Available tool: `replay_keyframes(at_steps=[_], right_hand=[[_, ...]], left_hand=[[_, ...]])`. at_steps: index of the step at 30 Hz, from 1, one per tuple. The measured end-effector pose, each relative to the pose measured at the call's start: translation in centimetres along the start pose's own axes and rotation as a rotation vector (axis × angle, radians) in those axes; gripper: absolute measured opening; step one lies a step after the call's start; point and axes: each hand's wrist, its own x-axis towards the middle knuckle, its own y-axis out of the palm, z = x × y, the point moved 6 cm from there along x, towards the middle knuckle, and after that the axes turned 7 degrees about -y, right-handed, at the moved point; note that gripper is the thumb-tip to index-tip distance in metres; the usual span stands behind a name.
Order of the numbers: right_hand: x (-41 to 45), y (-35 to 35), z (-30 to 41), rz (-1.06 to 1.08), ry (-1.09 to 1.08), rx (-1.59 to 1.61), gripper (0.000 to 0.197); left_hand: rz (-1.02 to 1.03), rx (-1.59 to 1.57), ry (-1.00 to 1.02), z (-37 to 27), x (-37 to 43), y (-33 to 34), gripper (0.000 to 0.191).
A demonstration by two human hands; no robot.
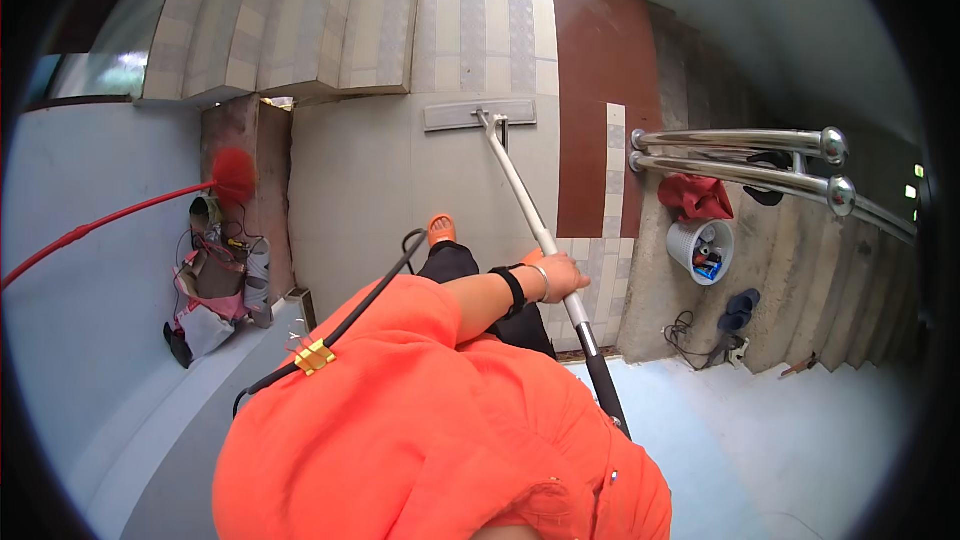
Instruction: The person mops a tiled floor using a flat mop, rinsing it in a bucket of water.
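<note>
My left hand point(556, 277), with a metal bangle and a black band at the wrist, is closed round the pale pole point(517, 184) of a flat mop. The wide grey mop head point(457, 116) lies flat on the tiled floor point(352, 165), near the foot of the tiled stairs. Below my hand the pole runs on to a black grip point(602, 382), whose end goes out of sight at the orange shirt's right side. My right hand is out of view. An orange slipper point(441, 229) is on one foot; the other slipper is mostly hidden behind my left arm.
Tiled steps point(300, 15) rise at upper left. At right are a steel railing point(742, 139), a white basket point(679, 247) of items, a red cloth point(697, 197), dark slippers point(739, 309) and descending concrete steps point(817, 262). A red long-handled brush point(234, 176) and bags point(214, 285) are at left.
</note>
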Motion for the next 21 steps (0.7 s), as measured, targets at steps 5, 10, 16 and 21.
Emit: replay_keyframes(at_steps=[5, 10, 16, 21], right_hand=[[1.7, 3.5, 4.1, 0.043, 0.004, 0.036, 0.040], [4.5, 5.9, 6.8, 0.253, 0.180, 0.496, 0.043], [10.3, 9.1, 13.0, 0.433, 0.246, 0.730, 0.049], [16.6, 8.3, 17.5, 0.496, 0.142, 0.705, 0.045]], left_hand=[[0.026, 0.045, -0.027, 6.0, -0.1, -3.6, 0.017], [0.048, 0.080, -0.039, 9.5, 0.1, -6.6, 0.015], [-0.019, 0.145, -0.091, 15.9, 1.0, -12.1, 0.020], [-0.141, 0.168, -0.132, 21.9, 3.3, -17.2, 0.019]])
